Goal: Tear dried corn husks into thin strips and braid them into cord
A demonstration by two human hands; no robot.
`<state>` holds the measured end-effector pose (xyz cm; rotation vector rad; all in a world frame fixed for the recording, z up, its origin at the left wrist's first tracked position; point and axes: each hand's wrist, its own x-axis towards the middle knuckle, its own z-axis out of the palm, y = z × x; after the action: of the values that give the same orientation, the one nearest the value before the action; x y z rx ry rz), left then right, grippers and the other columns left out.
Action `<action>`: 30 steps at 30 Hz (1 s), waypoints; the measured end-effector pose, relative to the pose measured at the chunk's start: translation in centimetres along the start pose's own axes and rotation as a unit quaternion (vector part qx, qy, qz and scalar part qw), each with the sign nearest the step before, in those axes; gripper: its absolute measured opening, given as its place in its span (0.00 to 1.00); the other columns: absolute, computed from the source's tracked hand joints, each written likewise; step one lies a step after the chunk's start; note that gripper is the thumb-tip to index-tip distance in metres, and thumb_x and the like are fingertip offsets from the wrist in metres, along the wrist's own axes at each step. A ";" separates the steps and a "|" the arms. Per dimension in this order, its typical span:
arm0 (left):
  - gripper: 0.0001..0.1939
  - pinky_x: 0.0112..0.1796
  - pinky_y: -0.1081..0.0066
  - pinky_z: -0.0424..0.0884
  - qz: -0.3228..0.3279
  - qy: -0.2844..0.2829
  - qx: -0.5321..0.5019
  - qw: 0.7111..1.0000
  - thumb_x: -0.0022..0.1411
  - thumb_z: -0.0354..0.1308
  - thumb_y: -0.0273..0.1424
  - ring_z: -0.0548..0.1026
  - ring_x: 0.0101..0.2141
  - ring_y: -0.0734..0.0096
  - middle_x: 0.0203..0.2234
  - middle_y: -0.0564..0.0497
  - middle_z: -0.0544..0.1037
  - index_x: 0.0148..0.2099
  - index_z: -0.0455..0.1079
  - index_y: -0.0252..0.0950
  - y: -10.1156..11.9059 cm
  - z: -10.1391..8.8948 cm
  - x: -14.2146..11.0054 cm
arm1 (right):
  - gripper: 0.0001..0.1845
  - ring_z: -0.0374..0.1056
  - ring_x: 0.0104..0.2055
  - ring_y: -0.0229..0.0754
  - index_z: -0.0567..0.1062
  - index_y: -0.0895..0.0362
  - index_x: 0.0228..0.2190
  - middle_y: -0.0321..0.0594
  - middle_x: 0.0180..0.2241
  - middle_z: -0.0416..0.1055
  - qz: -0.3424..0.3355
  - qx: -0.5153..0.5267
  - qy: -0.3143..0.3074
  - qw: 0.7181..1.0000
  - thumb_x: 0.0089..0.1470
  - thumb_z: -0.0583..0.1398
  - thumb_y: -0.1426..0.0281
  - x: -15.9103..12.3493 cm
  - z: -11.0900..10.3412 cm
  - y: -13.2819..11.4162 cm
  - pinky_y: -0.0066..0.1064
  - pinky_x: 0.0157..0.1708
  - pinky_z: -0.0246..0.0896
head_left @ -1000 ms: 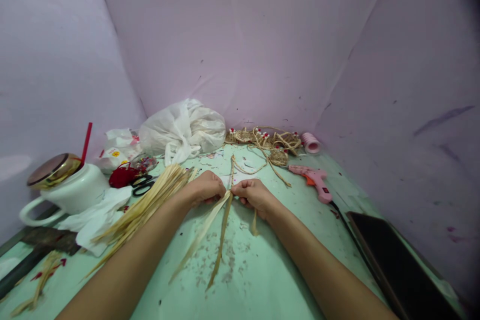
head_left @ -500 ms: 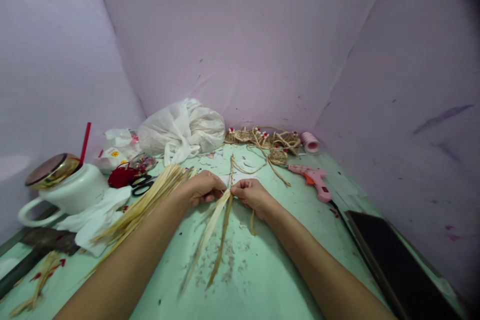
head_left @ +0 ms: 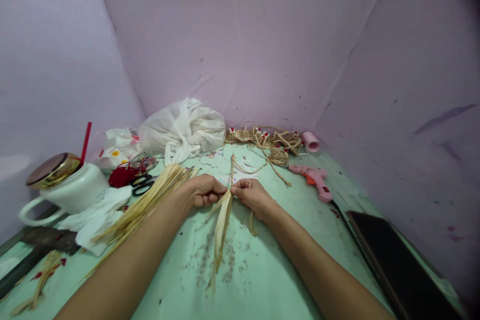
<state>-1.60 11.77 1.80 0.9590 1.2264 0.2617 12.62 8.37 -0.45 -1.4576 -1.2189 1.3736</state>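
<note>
A thin braid of dried plant fibre runs away from me over the pale green table. At its near end, loose flat strands hang toward me. My left hand pinches the strands from the left, its fingers curled. From the other side my right hand grips the same spot between thumb and forefinger, and one strand trails out beneath it. The fingertips of both hands nearly meet at the braid's end. Beside my left forearm lies a bundle of dry fibre strips, partly hidden by that arm.
Scissors, a white mug and a hammer lie left. A white plastic bag and braided pieces sit against the back wall. Right are a pink glue gun, a pink ribbon spool and a dark flat device.
The pale loose strand has swung rightward and now overlaps the darker one below my fingers. Both hands stay in nearly the same place.
</note>
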 end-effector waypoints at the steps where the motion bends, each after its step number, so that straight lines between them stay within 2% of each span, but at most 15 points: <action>1: 0.09 0.12 0.83 0.39 -0.005 -0.010 -0.011 1.000 0.44 0.57 0.25 0.49 0.10 0.88 0.09 0.58 0.57 0.19 0.59 0.32 0.1 0.0 0.0 | 0.06 0.42 0.13 0.27 0.65 0.59 0.16 0.25 0.08 0.51 0.000 0.000 0.002 1.000 0.39 0.57 0.75 -0.1 0.0 -0.1 0.24 0.16 0.36; 5: 0.08 0.12 0.86 0.37 -0.026 -0.054 -0.044 0.997 0.43 0.57 0.22 0.47 0.10 0.89 0.09 0.59 0.56 0.20 0.59 0.32 0.1 -0.3 0.3 | 0.06 0.43 0.13 0.27 0.65 0.59 0.16 0.26 0.09 0.53 -0.003 0.006 0.008 1.000 0.39 0.57 0.76 -0.1 0.0 -0.1 0.24 0.16 0.37; 8: 0.05 0.11 0.85 0.38 -0.030 -0.059 -0.042 0.997 0.44 0.56 0.22 0.48 0.10 0.89 0.11 0.57 0.61 0.21 0.61 0.31 0.0 -0.3 0.7 | 0.06 0.44 0.13 0.27 0.65 0.59 0.16 0.27 0.09 0.55 -0.009 0.011 0.010 1.000 0.39 0.57 0.76 0.1 0.1 0.1 0.23 0.16 0.38; 10: 0.05 0.11 0.84 0.39 -0.016 -0.029 -0.013 0.999 0.44 0.57 0.23 0.49 0.10 0.89 0.12 0.55 0.65 0.21 0.63 0.30 -0.1 0.0 0.8 | 0.05 0.46 0.13 0.27 0.66 0.60 0.16 0.28 0.10 0.57 -0.011 0.015 0.011 1.000 0.38 0.57 0.76 0.2 0.1 0.3 0.23 0.15 0.40; 14: 0.08 0.11 0.82 0.42 0.037 0.064 0.058 0.996 0.43 0.60 0.27 0.52 0.09 0.87 0.11 0.55 0.65 0.20 0.62 0.31 -0.3 0.9 0.4 | 0.03 0.53 0.15 0.29 0.67 0.60 0.16 0.31 0.12 0.62 -0.005 0.051 -0.006 0.999 0.36 0.57 0.76 0.4 0.1 0.7 0.23 0.17 0.47; 16: 0.08 0.11 0.81 0.43 0.068 0.085 0.068 0.992 0.43 0.60 0.26 0.54 0.10 0.86 0.12 0.54 0.67 0.21 0.62 0.32 -0.2 1.4 0.0 | 0.03 0.55 0.16 0.30 0.67 0.60 0.16 0.32 0.13 0.64 -0.009 0.076 -0.017 0.997 0.35 0.58 0.75 0.4 0.0 0.7 0.24 0.18 0.49; 19: 0.06 0.11 0.81 0.45 0.089 0.109 0.058 0.988 0.45 0.58 0.25 0.56 0.10 0.84 0.11 0.55 0.67 0.24 0.61 0.33 0.1 2.0 -0.6 | 0.05 0.55 0.15 0.30 0.67 0.60 0.17 0.31 0.12 0.64 -0.011 0.103 -0.015 0.994 0.34 0.61 0.73 0.3 0.0 0.6 0.24 0.17 0.49; 22: 0.07 0.11 0.80 0.46 0.111 0.162 0.056 0.979 0.47 0.57 0.23 0.57 0.09 0.81 0.07 0.58 0.63 0.27 0.60 0.35 0.3 2.6 -1.1 | 0.09 0.54 0.14 0.29 0.67 0.60 0.17 0.31 0.12 0.63 -0.001 0.136 -0.010 0.991 0.31 0.63 0.72 0.2 -0.1 0.4 0.24 0.16 0.47; 23: 0.07 0.11 0.80 0.46 0.117 0.164 0.052 0.978 0.47 0.57 0.23 0.57 0.08 0.81 0.06 0.59 0.62 0.27 0.60 0.35 0.4 2.7 -1.2 | 0.10 0.54 0.14 0.29 0.67 0.60 0.17 0.31 0.12 0.63 -0.002 0.148 -0.015 0.989 0.31 0.64 0.71 0.2 -0.1 0.3 0.24 0.16 0.47; 25: 0.05 0.11 0.81 0.47 0.117 0.123 0.020 0.985 0.48 0.56 0.23 0.57 0.09 0.82 0.08 0.58 0.63 0.27 0.61 0.34 0.4 2.6 -1.1 | 0.11 0.55 0.15 0.30 0.67 0.60 0.17 0.32 0.12 0.64 -0.010 0.162 -0.029 0.986 0.30 0.65 0.70 0.2 -0.2 0.2 0.24 0.17 0.48; 28: 0.04 0.13 0.83 0.51 0.082 0.037 -0.042 0.995 0.47 0.56 0.23 0.60 0.11 0.85 0.12 0.54 0.68 0.24 0.63 0.31 0.2 2.0 -0.6 | 0.10 0.56 0.15 0.29 0.68 0.61 0.16 0.33 0.12 0.65 -0.022 0.150 -0.025 0.988 0.32 0.64 0.71 0.4 -0.3 0.2 0.23 0.18 0.48; 30: 0.06 0.12 0.83 0.51 0.057 0.031 -0.039 0.997 0.46 0.57 0.24 0.60 0.11 0.85 0.12 0.54 0.67 0.21 0.63 0.30 0.0 1.6 -0.2 | 0.08 0.54 0.15 0.28 0.68 0.61 0.17 0.32 0.12 0.64 -0.012 0.133 -0.018 0.991 0.34 0.63 0.72 0.4 -0.5 0.2 0.23 0.18 0.47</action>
<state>-0.30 10.89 1.98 0.9607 1.2112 0.4292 13.11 8.75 -0.71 -1.2341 -1.0263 1.4885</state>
